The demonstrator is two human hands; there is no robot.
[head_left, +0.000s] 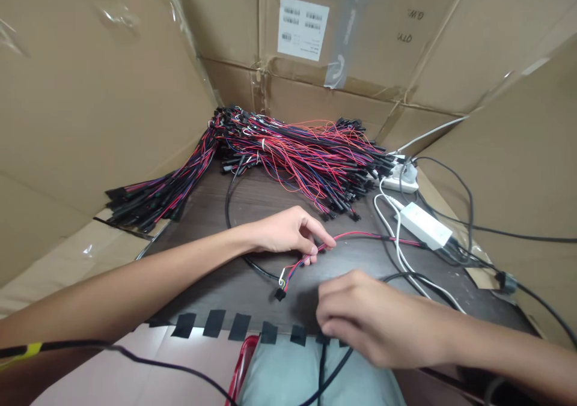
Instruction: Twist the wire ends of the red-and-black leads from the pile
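My left hand [295,235] pinches a thin wire harness [356,233] of red and dark wires between thumb and fingers, above the dark tabletop. The harness ends in a small black connector [280,295], with a short white wire looped beside it. On the right, its wires run toward a white box-shaped adapter [426,224]. My right hand [360,319] is curled closed at the table's front edge, over one of the black tape pieces [322,337]. Its fingertips are turned away, so whatever they hold is hidden.
A large heap of wire harnesses [293,157] lies at the back, with another bundle [157,199] at left. Several tape strips [214,323] hang along the front edge. A power strip [403,178] and loose cables [401,256] occupy the right. Cardboard walls [90,93] enclose the table.
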